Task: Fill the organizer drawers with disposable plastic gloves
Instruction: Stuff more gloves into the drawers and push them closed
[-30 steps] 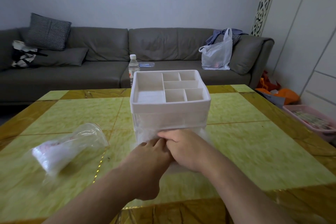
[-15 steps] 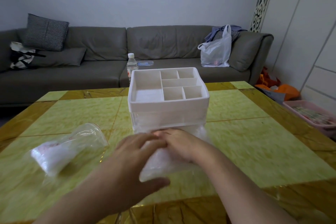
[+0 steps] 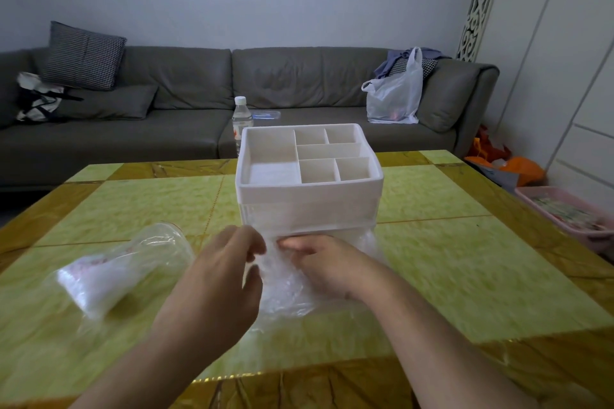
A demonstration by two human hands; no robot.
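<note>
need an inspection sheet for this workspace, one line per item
surface: yellow-green tiled table with brown border, glossy
job's things: white organizer, top compartments look empty; clear gloves bunched at its lower front
clutter: clear bag of gloves lying at left
grippers: left hand with fingers curled at the gloves; right hand pressed into them, grip unclear
cables: nothing seen
surroundings: grey sofa, water bottle, white plastic bag, pink bin

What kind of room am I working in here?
Most likely a home living room: a long grey sofa with a cushion runs along the wall, and the white organizer stands on a low yellow-green table before it.
</note>
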